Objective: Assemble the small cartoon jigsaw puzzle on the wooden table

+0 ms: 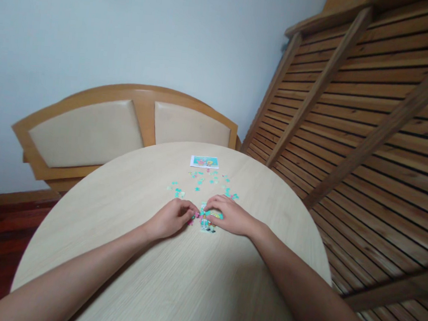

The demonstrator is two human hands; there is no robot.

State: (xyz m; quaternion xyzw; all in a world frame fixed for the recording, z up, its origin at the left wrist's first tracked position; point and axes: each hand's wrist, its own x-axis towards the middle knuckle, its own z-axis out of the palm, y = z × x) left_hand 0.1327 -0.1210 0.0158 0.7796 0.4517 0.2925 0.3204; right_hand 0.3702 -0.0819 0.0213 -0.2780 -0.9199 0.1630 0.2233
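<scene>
A partly joined jigsaw puzzle (204,223) in teal, yellow and white lies flat on the round table, between my hands. My left hand (174,217) is at its left side, thumb and forefinger pinched on a small pink puzzle piece (196,214). Over the puzzle's right part rests my right hand (229,215), thumb and fingers apart, fingertips at the joined pieces and hiding some of them. Whether a loose piece sits under those fingertips is too small to see. Several loose teal puzzle pieces (197,189) are scattered beyond my hands.
A picture card (205,161) with pink and yellow figures lies at the far side of the pale round table (119,212). Behind the table stands a wooden headboard (143,117) with cream panels. A slatted wooden frame (339,101) leans along the right.
</scene>
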